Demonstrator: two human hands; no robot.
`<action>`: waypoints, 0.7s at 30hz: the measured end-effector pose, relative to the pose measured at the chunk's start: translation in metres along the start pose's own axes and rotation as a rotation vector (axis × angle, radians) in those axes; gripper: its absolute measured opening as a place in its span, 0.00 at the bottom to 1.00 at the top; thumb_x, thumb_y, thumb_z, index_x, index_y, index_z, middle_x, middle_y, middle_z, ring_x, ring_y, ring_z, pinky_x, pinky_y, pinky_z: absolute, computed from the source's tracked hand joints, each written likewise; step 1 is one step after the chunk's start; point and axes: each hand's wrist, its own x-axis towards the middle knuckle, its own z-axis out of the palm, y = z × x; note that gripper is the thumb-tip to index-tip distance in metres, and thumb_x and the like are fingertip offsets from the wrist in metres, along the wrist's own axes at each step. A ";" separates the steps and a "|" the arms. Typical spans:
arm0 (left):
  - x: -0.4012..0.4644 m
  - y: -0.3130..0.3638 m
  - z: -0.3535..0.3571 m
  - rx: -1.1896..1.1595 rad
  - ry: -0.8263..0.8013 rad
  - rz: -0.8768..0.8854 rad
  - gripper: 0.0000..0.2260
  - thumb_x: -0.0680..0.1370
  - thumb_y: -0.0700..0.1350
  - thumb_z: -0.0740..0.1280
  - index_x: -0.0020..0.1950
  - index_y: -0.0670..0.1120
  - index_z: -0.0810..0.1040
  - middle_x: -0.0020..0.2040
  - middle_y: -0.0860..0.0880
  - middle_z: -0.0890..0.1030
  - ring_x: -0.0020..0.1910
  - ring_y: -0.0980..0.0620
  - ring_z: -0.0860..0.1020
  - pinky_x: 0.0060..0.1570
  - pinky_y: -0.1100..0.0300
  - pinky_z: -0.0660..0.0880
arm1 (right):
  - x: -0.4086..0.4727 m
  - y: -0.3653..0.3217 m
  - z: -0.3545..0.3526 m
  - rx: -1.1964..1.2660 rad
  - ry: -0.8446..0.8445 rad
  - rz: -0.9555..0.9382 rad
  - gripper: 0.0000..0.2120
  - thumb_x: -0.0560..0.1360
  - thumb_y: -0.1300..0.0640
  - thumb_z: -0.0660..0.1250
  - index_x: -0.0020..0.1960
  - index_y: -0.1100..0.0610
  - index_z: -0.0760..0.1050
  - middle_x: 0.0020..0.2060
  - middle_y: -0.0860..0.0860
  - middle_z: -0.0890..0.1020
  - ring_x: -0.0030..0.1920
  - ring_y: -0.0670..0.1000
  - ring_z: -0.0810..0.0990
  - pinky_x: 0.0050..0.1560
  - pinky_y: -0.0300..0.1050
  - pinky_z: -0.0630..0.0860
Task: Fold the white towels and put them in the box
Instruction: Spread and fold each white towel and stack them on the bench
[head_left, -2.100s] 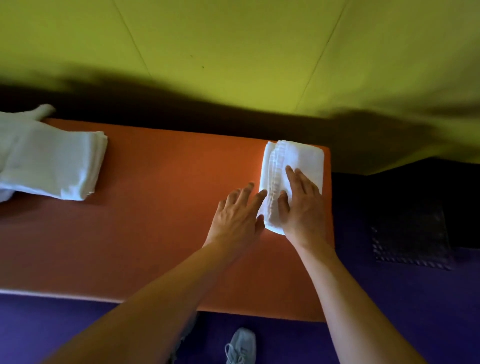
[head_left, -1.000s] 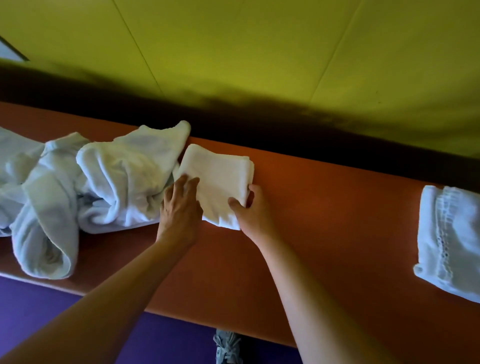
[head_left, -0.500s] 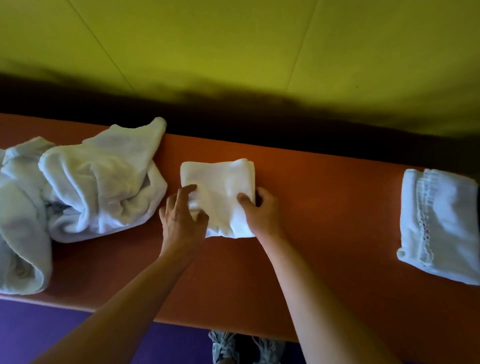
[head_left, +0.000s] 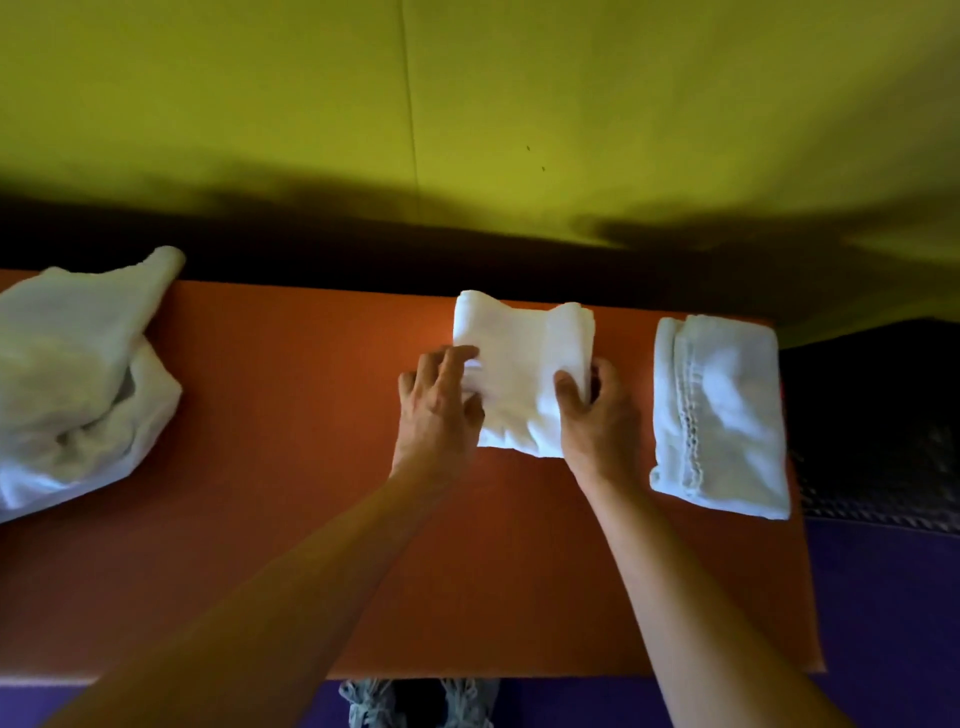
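Gripping folded towel (head_left: 522, 374), both hands (head_left: 439, 410) curled.

Both hands, left (head_left: 441, 410) and right (head_left: 597, 415), grip a folded towel (head_left: 519, 374) on the orange table (head_left: 291, 467), another towel (head_left: 719, 415) just right.

Both hands, left (head_left: 441, 410) and right (head_left: 597, 415), have slid the small folded white towel (head_left: 519, 374) rightward along the orange tabletop (head_left: 291, 415), from beside the crumpled white towel heap (head_left: 78, 379) to near the lace-trimmed folded white towel (head_left: 722, 415).

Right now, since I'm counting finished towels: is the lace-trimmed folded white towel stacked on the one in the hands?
No, the lace-trimmed folded white towel lies alone on the orange table, apart from the held folded towel.
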 end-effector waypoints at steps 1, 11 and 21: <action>0.001 0.000 0.005 0.020 -0.029 0.011 0.23 0.76 0.36 0.70 0.70 0.46 0.73 0.68 0.43 0.72 0.61 0.42 0.70 0.59 0.51 0.68 | 0.003 0.007 -0.002 -0.038 0.018 -0.001 0.18 0.80 0.45 0.64 0.63 0.56 0.73 0.51 0.51 0.81 0.46 0.52 0.79 0.37 0.33 0.70; -0.009 -0.015 0.013 0.412 -0.269 -0.026 0.26 0.83 0.56 0.57 0.80 0.59 0.54 0.82 0.52 0.51 0.74 0.42 0.61 0.70 0.44 0.63 | -0.017 0.023 0.006 -0.496 -0.129 -0.382 0.28 0.82 0.47 0.61 0.78 0.57 0.63 0.76 0.57 0.68 0.76 0.58 0.66 0.76 0.57 0.61; -0.031 -0.008 -0.057 0.447 -0.151 0.049 0.20 0.78 0.47 0.67 0.70 0.49 0.72 0.72 0.46 0.72 0.66 0.41 0.72 0.60 0.44 0.70 | -0.028 -0.033 0.004 -0.375 -0.084 -0.490 0.26 0.79 0.54 0.67 0.75 0.58 0.69 0.70 0.57 0.75 0.70 0.58 0.74 0.69 0.55 0.71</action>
